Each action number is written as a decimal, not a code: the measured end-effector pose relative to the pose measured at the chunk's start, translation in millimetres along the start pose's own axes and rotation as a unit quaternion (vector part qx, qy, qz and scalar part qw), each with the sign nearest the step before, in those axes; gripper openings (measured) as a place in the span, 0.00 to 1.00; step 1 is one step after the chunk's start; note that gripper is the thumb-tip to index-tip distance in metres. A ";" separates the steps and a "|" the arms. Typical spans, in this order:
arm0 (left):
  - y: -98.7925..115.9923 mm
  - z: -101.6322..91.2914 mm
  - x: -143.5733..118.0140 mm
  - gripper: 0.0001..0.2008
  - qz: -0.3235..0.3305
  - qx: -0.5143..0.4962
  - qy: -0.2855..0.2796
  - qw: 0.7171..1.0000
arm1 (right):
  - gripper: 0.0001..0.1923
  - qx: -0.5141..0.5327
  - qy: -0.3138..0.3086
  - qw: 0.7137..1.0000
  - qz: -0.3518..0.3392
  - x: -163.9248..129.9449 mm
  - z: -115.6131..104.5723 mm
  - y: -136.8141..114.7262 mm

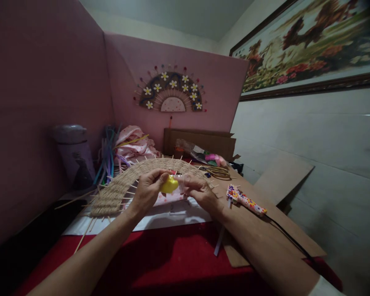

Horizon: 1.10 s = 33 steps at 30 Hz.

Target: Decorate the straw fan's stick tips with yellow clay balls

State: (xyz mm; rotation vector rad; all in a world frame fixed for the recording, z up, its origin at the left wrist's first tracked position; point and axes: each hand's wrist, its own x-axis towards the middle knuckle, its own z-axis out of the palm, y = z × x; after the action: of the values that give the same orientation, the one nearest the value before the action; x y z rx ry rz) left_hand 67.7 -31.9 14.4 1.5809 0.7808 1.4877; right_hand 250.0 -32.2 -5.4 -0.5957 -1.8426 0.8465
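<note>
My left hand [151,187] is closed, thumb and fingers pinching a soft-looking bright yellow lump [170,185], perhaps modelling clay. At the lump's right side my right hand [200,191] is closed on a clear plastic wrapper [181,184]. Whether the lump is still partly inside the wrapper I cannot tell. Both hands hover above a woven fan-shaped arch [117,191] of tan cord, with thin wooden sticks jutting from its edges. A pink dotted piece [163,200] lies under the hands, partly hidden by them.
A flower-patterned glue gun [245,199] with a black cable lies on brown board [274,230] at right. Coiled cord [218,172], plastic bags [197,152] and pink cloth [135,142] sit behind the arch. A finished flowered fan [172,91] hangs on the pink panel.
</note>
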 end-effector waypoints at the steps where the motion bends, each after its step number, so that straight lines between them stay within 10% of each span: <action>1: 0.2 0.2 -0.1 0.14 0.002 -0.003 -0.006 1.000 | 0.26 0.003 0.003 1.000 0.003 -0.4 1.0 0.4; 33: 4.4 6.3 -3.1 0.18 -0.031 -0.067 -0.007 0.997 | 0.27 0.075 0.009 0.997 0.017 -4.0 2.5 7.4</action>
State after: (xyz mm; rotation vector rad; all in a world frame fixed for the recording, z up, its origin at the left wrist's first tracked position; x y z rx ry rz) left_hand 73.2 -37.6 16.8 1.4524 0.7021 1.4524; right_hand 249.5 -31.1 -14.1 -0.5390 -1.7380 0.9902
